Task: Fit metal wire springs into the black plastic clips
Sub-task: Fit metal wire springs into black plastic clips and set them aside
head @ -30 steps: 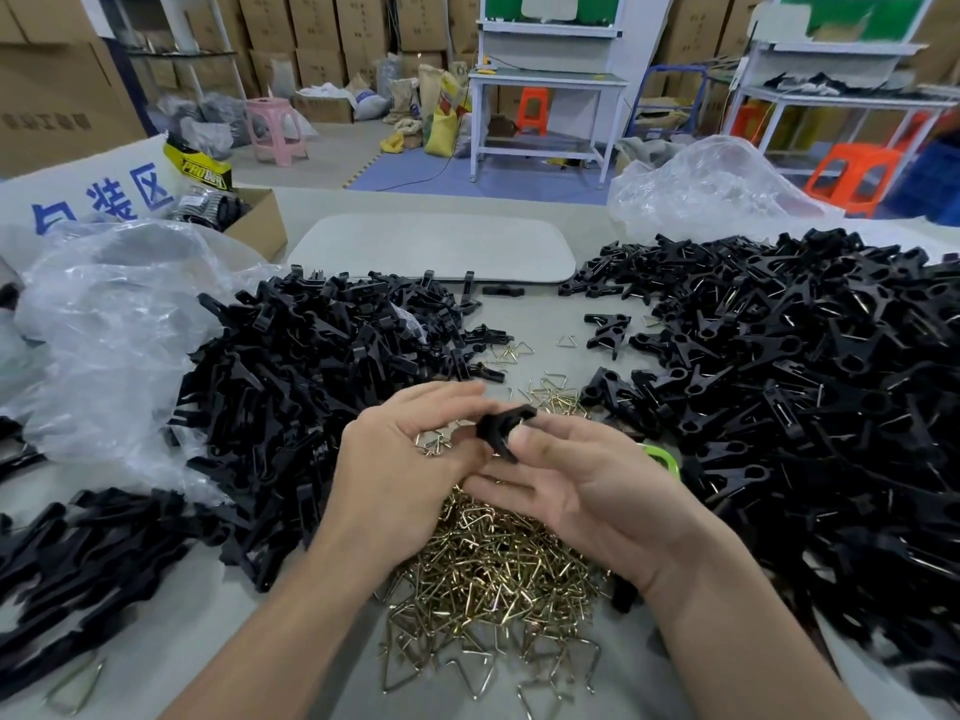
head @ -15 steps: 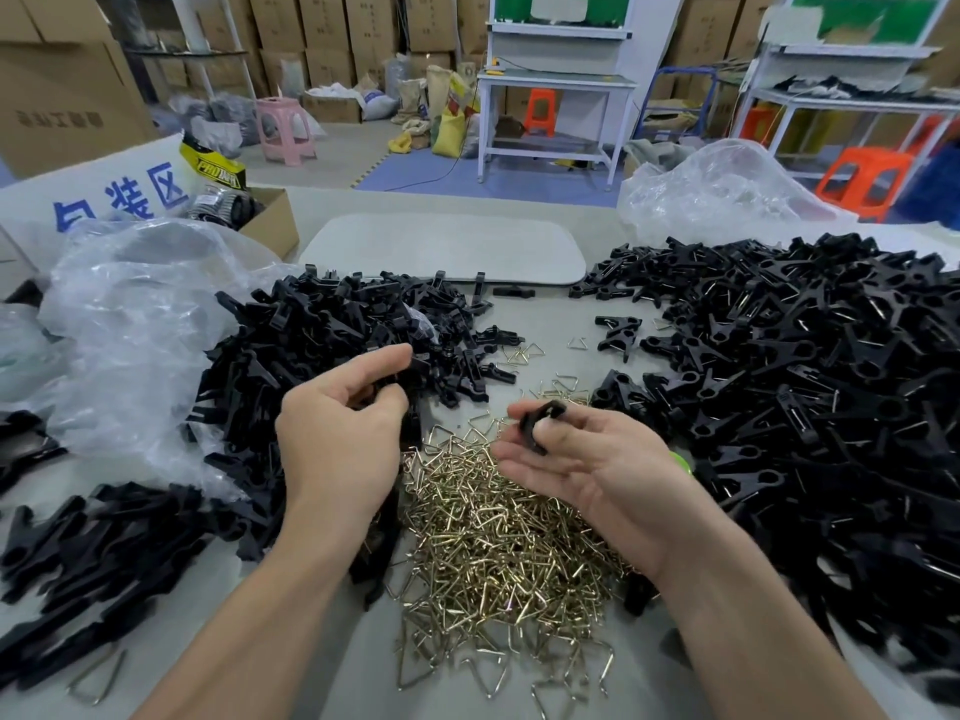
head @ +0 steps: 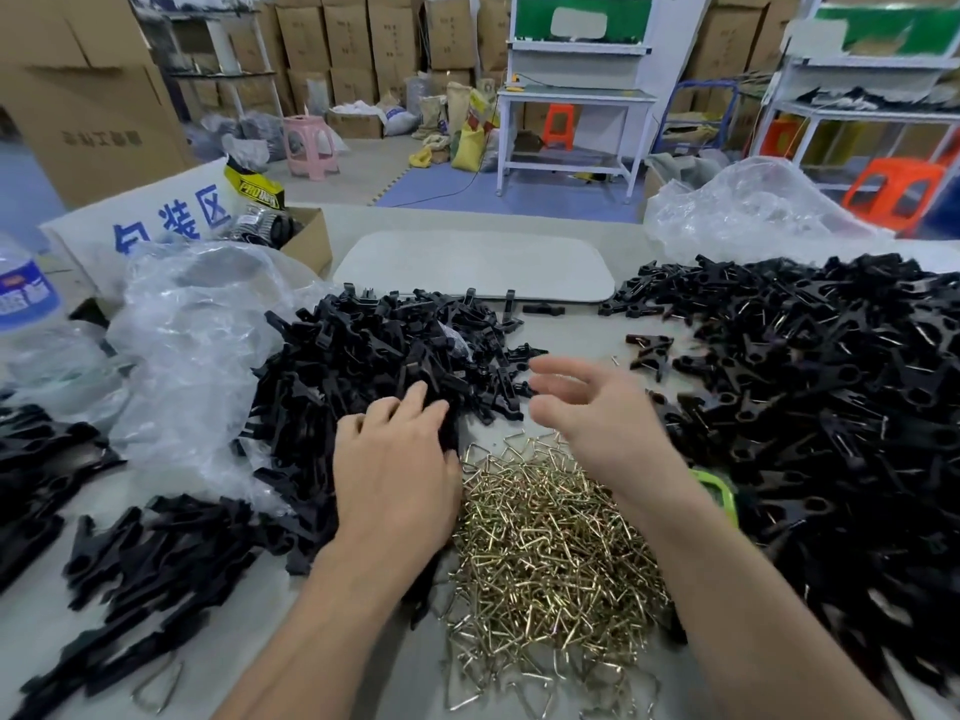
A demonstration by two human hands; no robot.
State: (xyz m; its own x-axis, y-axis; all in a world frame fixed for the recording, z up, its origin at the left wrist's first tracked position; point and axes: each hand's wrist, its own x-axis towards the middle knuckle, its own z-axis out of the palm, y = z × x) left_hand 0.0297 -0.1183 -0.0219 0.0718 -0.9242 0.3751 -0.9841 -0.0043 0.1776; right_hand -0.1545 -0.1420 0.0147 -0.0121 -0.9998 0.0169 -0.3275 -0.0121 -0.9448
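Note:
A heap of brass-coloured wire springs (head: 545,553) lies on the table between my forearms. To its left is a pile of black plastic clips (head: 363,366). A bigger pile of black clips (head: 805,381), some with wire showing, fills the right side. My left hand (head: 395,459) lies palm down on the near edge of the left pile, its fingertips touching the clips. My right hand (head: 587,413) hovers above the far end of the spring heap, its fingers spread and loosely bent, and holds nothing.
A crumpled clear plastic bag (head: 192,345) lies left of the clip pile, and more black clips (head: 145,553) sit at the lower left. A water bottle (head: 26,314) stands at the far left. A white board (head: 478,267) lies beyond the piles. A green object (head: 719,491) peeks out by my right wrist.
My right hand no longer holds the black clip it pinched and has spread its fingers. My left hand moved from the springs over to the left clip pile and settled on it.

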